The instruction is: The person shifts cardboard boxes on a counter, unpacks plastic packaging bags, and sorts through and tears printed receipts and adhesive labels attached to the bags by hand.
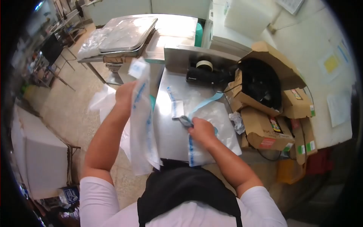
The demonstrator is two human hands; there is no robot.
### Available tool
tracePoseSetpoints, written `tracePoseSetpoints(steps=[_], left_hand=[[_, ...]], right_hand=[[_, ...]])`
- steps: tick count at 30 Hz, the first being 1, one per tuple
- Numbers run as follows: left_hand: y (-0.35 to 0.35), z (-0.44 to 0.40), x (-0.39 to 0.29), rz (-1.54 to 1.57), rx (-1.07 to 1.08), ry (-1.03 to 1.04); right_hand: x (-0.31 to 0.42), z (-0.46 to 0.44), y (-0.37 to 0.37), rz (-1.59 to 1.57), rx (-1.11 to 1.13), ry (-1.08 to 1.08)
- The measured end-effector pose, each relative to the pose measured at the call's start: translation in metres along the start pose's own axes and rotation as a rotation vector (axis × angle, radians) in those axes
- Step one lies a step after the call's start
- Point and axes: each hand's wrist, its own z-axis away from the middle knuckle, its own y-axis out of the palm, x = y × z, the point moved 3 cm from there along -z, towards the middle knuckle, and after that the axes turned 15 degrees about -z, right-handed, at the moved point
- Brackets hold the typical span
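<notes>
My left hand [125, 96] is raised at the left of the metal table, closed round a bundle of whitish plastic bags [140, 125] with blue print, which hangs down past the table's edge. My right hand [202, 130] is over the table, its fingers closed on the crumpled end of a light blue strip [206, 104]. Beneath that hand lies a clear plastic bag [223, 140] with a blue printed edge. A small white piece with blue print [177, 108] lies just left of my right hand's fingertips.
Behind the metal table [164, 100] stands a black device [200, 76] with a tape roll [204, 65]. Cardboard boxes [261, 130] crowd the right side, one holding something black; crumpled paper [237, 122] sits beside them. Metal trays [128, 34] rest on a table farther back.
</notes>
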Motion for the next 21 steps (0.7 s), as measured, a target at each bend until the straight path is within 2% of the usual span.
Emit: tracePoseSetpoints(steps=[1,4,5,7,10,11,17,20,21], left_hand=[[-0.004,0.000,-0.009,-0.238,-0.034,0.153],[-0.014,-0.019,-0.037,-0.555,0.058,0.148],[-0.019,-0.026,-0.051,-0.608,0.154,0.111],[-0.010,-0.041,-0.068,-0.632,0.145,0.102],[0.014,-0.055,-0.101,-0.769,0.205,0.134],[0.025,-0.058,-0.111,-0.830,0.239,0.153],[0.096,-0.067,-0.143,-0.759,0.371,0.150],[0.130,-0.072,-0.146,-0.708,0.377,0.145],[0.138,-0.073,-0.147,-0.622,0.355,0.092]], right_hand=[[-0.006,-0.001,-0.009,-0.035,-0.040,-0.001],[-0.036,0.003,-0.037,-0.400,-0.192,-0.032],[-0.041,0.008,-0.047,-0.510,-0.216,-0.041],[-0.031,0.024,-0.075,-0.733,-0.269,-0.056],[-0.033,0.034,-0.094,-0.815,-0.381,-0.149],[-0.031,0.041,-0.100,-0.910,-0.404,-0.099],[-0.042,0.065,-0.107,-1.044,-0.576,-0.162],[-0.028,0.074,-0.111,-1.108,-0.623,-0.183],[-0.019,0.077,-0.113,-1.038,-0.623,-0.213]])
